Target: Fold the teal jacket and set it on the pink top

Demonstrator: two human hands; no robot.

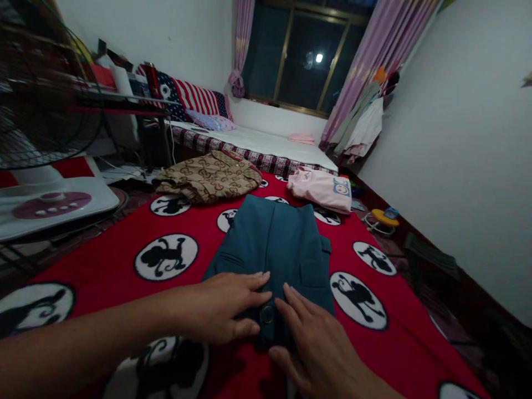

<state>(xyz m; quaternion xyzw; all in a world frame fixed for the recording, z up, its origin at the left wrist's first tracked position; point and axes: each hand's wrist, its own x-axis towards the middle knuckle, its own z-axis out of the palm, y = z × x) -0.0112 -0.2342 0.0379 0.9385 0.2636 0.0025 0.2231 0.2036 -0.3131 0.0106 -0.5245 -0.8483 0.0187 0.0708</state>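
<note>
Teal jacket (282, 233) lies folded beneath the left hand (224, 307) and right hand (318, 338), which are spaced apart, fingers extended on the cloth, with a round button (267, 315) between. Flap pocket (313, 271) faces up. Red blanket (103, 255) supports it; beyond lie brown patterned garment (211, 177) and pink garment (313, 188).

Left hand (228, 307) at 7 o'clock, right hand (311, 338) at 5, both just resting on a teal garment (274, 238) with its button (267, 315) at 6. Brown patterned clothing (214, 176) roughly 11, pink garment (318, 188) at 1, all on a red blanket (112, 282).
</note>
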